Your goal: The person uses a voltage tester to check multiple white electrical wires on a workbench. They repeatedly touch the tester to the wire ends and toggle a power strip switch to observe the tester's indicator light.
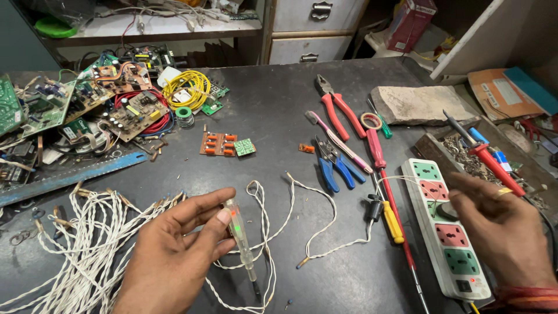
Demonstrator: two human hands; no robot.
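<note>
The left hand [174, 250] is pinching a clear-bodied tester screwdriver [241, 241], its tip pointing toward five o'clock. The right hand [503, 227], fingers curled, is gripping a red probe [485, 157] over the power strip [447, 232].

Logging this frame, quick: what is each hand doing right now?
Left hand: closed on a clear tester screwdriver.
Right hand: holds a red probe, fingers over the power strip.
</note>
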